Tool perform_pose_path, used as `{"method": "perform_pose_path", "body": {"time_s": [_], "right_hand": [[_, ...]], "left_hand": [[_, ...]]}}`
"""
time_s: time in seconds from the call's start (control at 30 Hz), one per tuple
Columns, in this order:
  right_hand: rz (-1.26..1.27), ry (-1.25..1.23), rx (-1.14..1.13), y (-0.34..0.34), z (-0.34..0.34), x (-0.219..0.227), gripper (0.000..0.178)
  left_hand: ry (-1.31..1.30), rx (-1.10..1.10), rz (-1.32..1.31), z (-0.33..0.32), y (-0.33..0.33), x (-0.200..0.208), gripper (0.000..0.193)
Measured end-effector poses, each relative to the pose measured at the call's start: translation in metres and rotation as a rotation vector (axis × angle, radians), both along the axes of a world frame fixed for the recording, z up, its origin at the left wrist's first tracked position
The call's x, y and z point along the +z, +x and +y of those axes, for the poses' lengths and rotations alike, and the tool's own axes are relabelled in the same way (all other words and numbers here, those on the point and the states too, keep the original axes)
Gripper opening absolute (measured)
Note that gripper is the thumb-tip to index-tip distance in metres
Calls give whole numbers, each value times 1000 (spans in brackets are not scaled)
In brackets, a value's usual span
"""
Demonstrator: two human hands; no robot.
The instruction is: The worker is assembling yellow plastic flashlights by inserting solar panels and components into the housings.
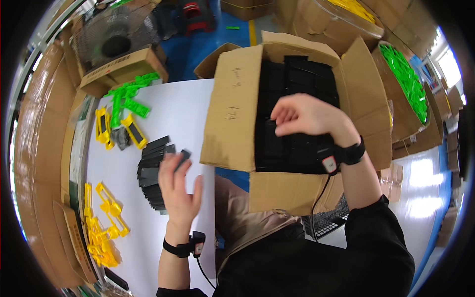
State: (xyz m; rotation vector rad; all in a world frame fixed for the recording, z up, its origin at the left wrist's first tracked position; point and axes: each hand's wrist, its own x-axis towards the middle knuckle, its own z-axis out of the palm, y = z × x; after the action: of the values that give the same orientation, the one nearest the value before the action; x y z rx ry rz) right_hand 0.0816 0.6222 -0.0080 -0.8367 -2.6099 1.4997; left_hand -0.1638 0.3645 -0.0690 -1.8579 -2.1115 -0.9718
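My left hand (179,190) is over the white table, fingers stretched out and thumb spread away. Just past its fingertips a small dark flat piece (183,158) sticks up; I cannot tell whether the fingers touch it. Beside that hand, a fanned stack of black flat pieces (150,174) lies on the table. Above a cardboard box (232,106) with its flaps folded out hangs my right hand (304,116), its fingers loosely curled in and nothing visible in them. Rows of flat black pieces (309,79) fill the box. Both wrists wear black straps with small cabled devices.
Yellow plastic frames (103,242) lie along the table's left side. Behind them are green plastic parts (129,99) and more yellow frames (133,131) with dark inserts. A fan (116,44) stands at the back left. At right is a carton of green parts (403,79).
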Motion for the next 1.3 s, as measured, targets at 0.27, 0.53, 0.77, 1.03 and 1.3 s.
{"method": "perform_pose_path", "body": {"time_s": [0.27, 0.53, 0.77, 1.03, 1.3], "right_hand": [[-177, 331, 57, 39, -32, -72, 45], [116, 307, -6, 63, -28, -86, 37], [277, 235, -143, 68, -21, -83, 27], [302, 256, -190, 69, -20, -87, 23], [340, 276, -260, 70, -19, -92, 19]], "left_hand": [[-594, -686, 384, 116, 91, 16, 23], [-913, -769, 577, 148, 107, -15, 13], [-1029, -712, 645, 163, 114, -18, 27], [-924, -718, 646, 159, 116, -32, 26], [-933, -748, 603, 166, 112, -8, 40]]}}
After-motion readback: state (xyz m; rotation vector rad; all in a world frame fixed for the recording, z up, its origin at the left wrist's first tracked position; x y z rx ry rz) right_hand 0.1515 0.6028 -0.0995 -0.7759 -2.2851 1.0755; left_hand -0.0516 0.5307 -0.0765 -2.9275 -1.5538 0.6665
